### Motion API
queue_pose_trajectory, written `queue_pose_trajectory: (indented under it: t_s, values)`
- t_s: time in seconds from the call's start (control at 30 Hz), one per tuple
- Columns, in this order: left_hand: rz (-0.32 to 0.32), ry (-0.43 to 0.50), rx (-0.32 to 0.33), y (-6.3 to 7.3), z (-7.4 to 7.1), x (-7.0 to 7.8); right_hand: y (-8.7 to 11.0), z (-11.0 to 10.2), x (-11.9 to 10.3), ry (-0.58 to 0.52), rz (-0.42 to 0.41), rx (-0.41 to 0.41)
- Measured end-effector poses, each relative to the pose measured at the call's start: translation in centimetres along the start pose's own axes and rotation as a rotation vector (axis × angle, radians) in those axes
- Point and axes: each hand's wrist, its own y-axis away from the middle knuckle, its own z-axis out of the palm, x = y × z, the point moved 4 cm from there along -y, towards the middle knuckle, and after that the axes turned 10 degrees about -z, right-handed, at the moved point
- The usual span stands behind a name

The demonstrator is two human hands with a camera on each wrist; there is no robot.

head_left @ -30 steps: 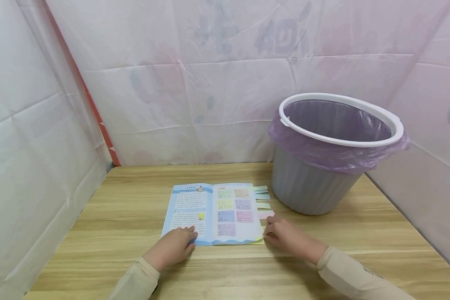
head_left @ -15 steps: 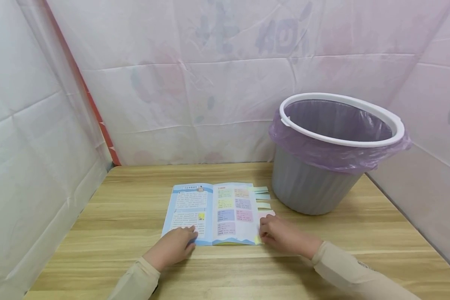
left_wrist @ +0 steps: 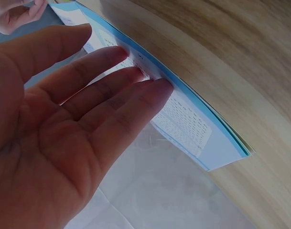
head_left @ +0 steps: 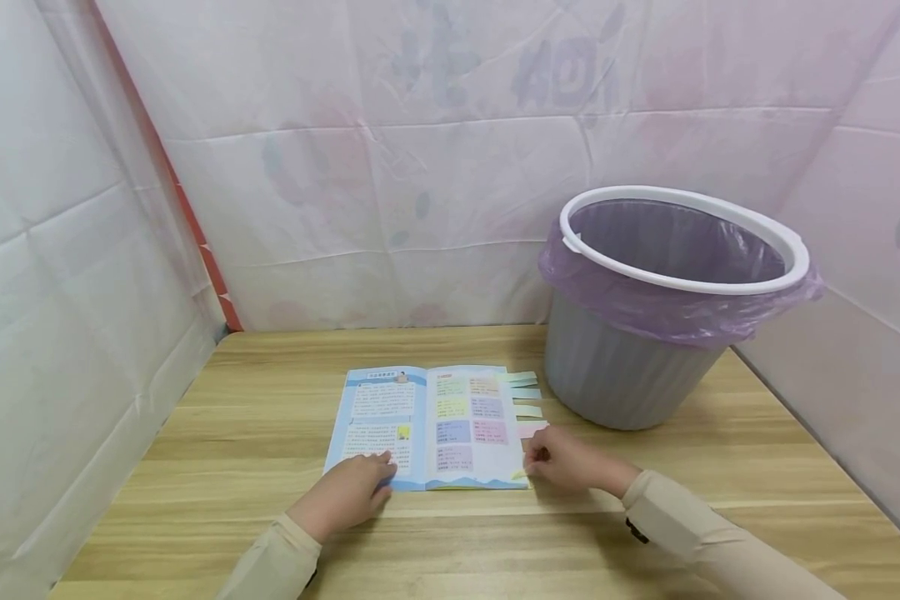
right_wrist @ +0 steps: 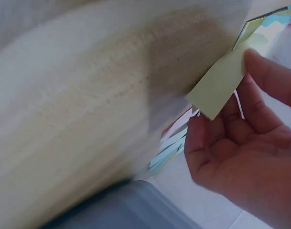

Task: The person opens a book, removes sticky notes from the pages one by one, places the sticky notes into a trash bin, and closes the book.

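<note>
An open book (head_left: 495, 458) lies on the wooden table, with blue-edged printed pages. My left hand (head_left: 348, 493) rests its fingertips on the lower part of the left page; in the left wrist view, its fingers (left_wrist: 107, 90) are extended. At the lower right corner of the right page, my right hand (head_left: 566, 461) pinches a yellow sticky tab (right_wrist: 219, 86) between thumb and fingers. The tab's far end still meets the page corner in the right wrist view. A pink tab (head_left: 532, 428) sticks out just above this hand, partly covered by it.
Above the pink one, several green, blue and pale tabs (head_left: 527, 411) stick out from the page edge. A grey trash bin (head_left: 622, 367) with a white rim and purple liner (head_left: 645, 317) stands behind right. White fabric (head_left: 390, 192) encloses the table (head_left: 270, 400).
My right hand first shifted left over the page edge, then slightly back right, its wrist turning a little. The yellow tab's visible part at the corner changed. My left hand has stayed put.
</note>
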Motion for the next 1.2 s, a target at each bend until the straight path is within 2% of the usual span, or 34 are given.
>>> queue_pose_trajectory:
  t_s: [0.13, 0.23, 0.3, 0.37, 0.43, 0.53, 0.63, 0.67, 0.73, 0.77, 0.83, 0.93, 1.03, 1.2]
  values:
    - [-0.001, -0.001, 0.006, 0.0, 0.0, 0.0, 0.6, -0.5, 0.3, -0.058, 0.032, 0.049]
    - [-0.006, 0.006, 0.004, 0.0, 0.0, 0.0, 0.9, -1.4, 0.2, -0.073, 0.056, 0.119]
    - [-0.01, 0.003, -0.002, 0.0, 0.0, -0.1, 1.1, -2.2, -0.3, -0.052, 0.055, 0.193]
    - [-0.014, 0.004, -0.008, 0.0, 0.1, -0.1, 1.2, -3.4, -1.4, -0.003, 0.013, 0.287]
    - [-0.017, 0.006, -0.012, 0.0, 0.1, -0.1, 1.2, -4.9, -3.2, 0.065, -0.082, 0.387]
    - [-0.016, 0.006, -0.012, 0.0, 0.1, -0.1, 1.5, -7.9, -6.7, 0.194, -0.305, 0.537]
    - [-0.007, 0.002, -0.007, 0.0, 0.1, -0.1, 2.0, -11.5, -10.2, 0.384, -0.505, 0.678]
    - [-0.004, -0.003, -0.005, 0.0, 0.1, -0.1, 2.3, -12.8, -11.2, 0.446, -0.549, 0.741]
    - [-0.001, -0.002, -0.004, 0.0, 0.1, -0.1, 2.9, -15.5, -12.8, 0.586, -0.575, 0.881]
    - [-0.001, -0.001, -0.004, 0.0, 0.1, -0.1, 3.2, -16.8, -13.4, 0.651, -0.561, 0.952]
    - [0.002, -0.003, -0.006, 0.0, 0.1, -0.1, 3.7, -19.3, -14.1, 0.738, -0.481, 1.063]
    - [0.008, -0.003, -0.007, -0.1, 0.0, -0.1, 4.2, -22.5, -14.0, 0.825, -0.342, 1.107]
    - [0.008, -0.001, -0.007, -0.1, 0.1, -0.2, 4.1, -24.6, -13.1, 0.886, -0.22, 1.028]
    - [0.01, -0.008, 0.005, -0.1, 0.1, -0.2, 3.5, -26.6, -11.0, 0.856, 0.053, 0.763]
